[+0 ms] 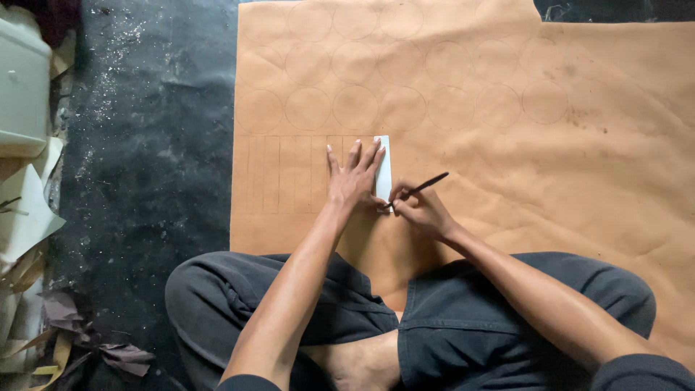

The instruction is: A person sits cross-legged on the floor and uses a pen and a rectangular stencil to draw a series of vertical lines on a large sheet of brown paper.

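A large tan sheet [507, 145] lies on the dark floor, marked with rows of drawn circles and a band of narrow drawn rectangles. My left hand [353, 177] presses flat on a white rectangular template [384, 174] that lies on the sheet just right of the last rectangle. My right hand [420, 210] grips a dark pen [420, 188], its tip at the template's lower right edge. My crossed legs in dark trousers rest on the sheet's near edge.
The dark, dusty floor [145, 159] runs along the left of the sheet. A white plastic container [22, 80] stands at far left, above pale paper scraps [22, 210]. Dark crumpled offcuts [123, 355] lie by my left knee.
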